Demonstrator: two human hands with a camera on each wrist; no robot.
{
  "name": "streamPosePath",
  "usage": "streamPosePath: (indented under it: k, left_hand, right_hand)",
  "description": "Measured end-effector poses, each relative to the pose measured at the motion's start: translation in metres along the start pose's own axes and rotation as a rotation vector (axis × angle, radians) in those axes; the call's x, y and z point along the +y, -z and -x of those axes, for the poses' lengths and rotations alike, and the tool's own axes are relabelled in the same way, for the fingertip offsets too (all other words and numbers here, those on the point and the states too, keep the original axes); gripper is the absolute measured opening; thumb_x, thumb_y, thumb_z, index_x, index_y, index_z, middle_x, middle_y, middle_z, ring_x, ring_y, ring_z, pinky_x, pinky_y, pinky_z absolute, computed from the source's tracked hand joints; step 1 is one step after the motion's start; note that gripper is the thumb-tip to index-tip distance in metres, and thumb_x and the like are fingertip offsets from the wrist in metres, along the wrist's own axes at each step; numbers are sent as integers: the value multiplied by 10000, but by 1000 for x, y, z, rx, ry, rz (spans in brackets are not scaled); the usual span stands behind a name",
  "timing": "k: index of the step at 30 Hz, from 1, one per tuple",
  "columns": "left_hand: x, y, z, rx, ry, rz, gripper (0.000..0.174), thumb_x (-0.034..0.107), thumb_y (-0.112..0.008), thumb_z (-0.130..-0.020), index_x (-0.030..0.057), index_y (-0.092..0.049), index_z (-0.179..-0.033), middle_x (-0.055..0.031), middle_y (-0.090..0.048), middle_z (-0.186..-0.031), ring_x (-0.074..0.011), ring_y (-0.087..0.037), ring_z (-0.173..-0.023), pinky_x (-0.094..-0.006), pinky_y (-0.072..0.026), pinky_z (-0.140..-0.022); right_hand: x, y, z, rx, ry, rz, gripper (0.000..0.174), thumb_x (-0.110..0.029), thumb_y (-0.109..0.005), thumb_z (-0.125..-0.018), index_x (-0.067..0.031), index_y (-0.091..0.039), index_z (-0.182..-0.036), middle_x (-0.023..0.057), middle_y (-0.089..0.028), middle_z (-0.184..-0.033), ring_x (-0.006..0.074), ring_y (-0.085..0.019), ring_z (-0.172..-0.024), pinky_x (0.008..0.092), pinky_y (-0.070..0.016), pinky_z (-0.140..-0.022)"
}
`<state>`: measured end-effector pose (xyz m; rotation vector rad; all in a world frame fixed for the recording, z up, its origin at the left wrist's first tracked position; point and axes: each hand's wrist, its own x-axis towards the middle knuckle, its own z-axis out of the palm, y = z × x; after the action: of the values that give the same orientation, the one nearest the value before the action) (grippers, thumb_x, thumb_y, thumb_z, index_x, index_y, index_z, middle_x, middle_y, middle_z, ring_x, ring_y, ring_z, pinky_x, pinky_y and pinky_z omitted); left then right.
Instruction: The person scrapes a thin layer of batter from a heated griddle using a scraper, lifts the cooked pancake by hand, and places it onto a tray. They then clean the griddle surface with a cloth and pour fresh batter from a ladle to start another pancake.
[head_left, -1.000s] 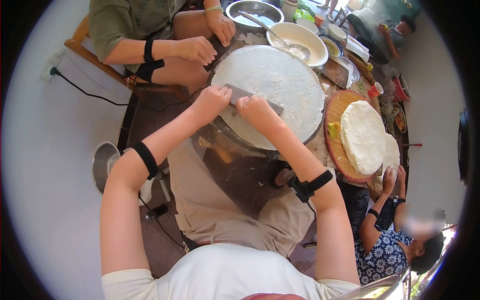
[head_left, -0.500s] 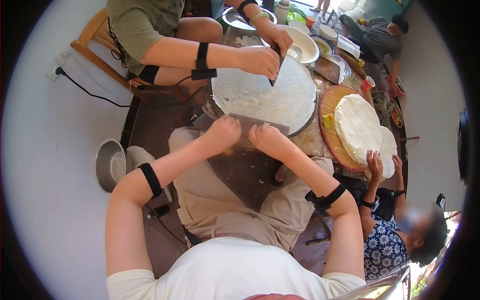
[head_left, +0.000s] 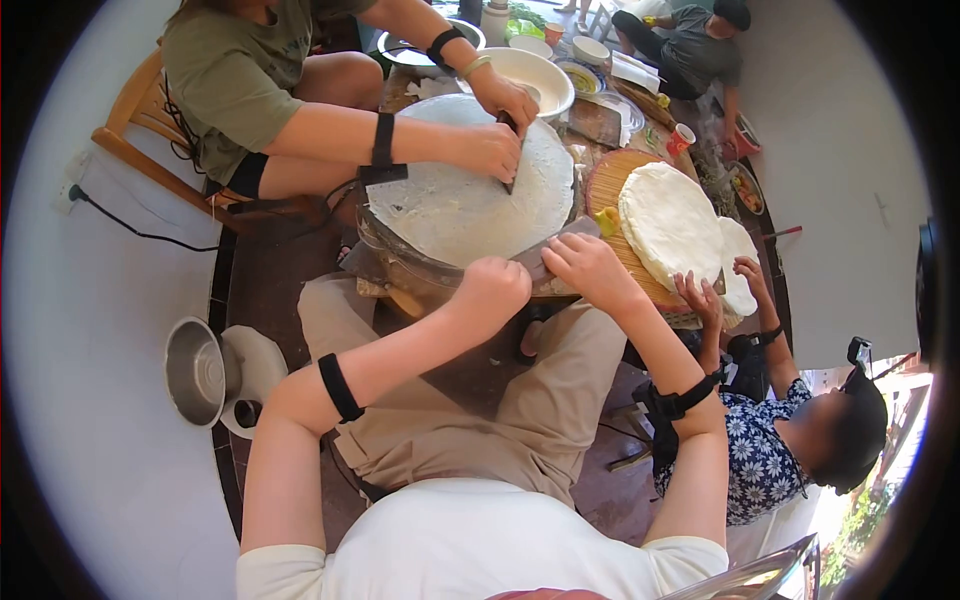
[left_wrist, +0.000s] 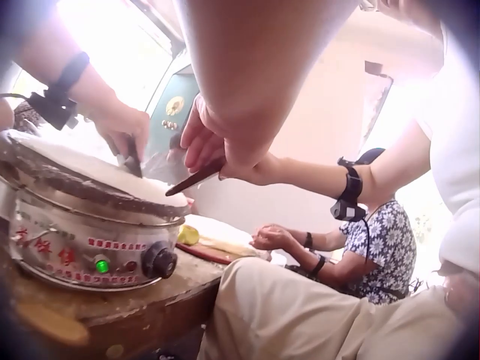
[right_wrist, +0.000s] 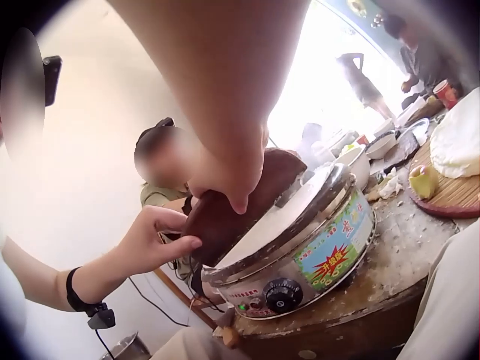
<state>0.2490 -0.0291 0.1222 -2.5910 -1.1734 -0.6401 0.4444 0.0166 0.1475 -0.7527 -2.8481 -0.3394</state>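
Both of my hands grip a flat dark scraper (head_left: 533, 262) at the near right edge of a round electric griddle (left_wrist: 82, 240). My left hand (head_left: 497, 290) holds its left end, and my right hand (head_left: 592, 268) has the right end. In the right wrist view the scraper (right_wrist: 274, 176) stands tilted beside the griddle's rim, with my left thumb on its face. A thin pale sheet of batter (head_left: 440, 215) covers the griddle top. Across from me, another person's two hands (head_left: 490, 150) press a second dark scraper (head_left: 509, 125) onto that sheet.
To the right, a stack of white flatbreads (head_left: 668, 225) lies on a round woven board (head_left: 603, 185), with another person's hands (head_left: 700, 298) at its edge. A cream bowl (head_left: 552, 95) stands behind the griddle. A metal basin (head_left: 195, 370) is at the lower left.
My hands have drawn the scraper from over the griddle to its near edge, then rightward with its right end raised. The other person's hands have brought a scraper onto the sheet.
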Motion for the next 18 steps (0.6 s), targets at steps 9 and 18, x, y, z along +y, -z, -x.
streamPosePath:
  k: [9,18]
  left_hand:
    - [-10,-35,-43,-109,169,-59,88,66,-605,-610,85,-547,-674,-39,-567,-612,-184,-619,-622,-278,-485,-512]
    - [-60,-49,-106,-223,277,18,64,16,-602,-650,52,-575,-695,-100,-609,-659,-241,-640,-647,-314,-500,-536]
  right_hand:
    - [53,-50,-19,127,-97,-218,154,-79,-537,-715,-40,-534,-864,81,-606,-968,240,-560,-948,343,-435,-841]
    - [130,-78,-67,280,-8,-270,127,-37,-530,-675,-56,-484,-791,67,-554,-749,247,-560,-810,353,-429,-745]
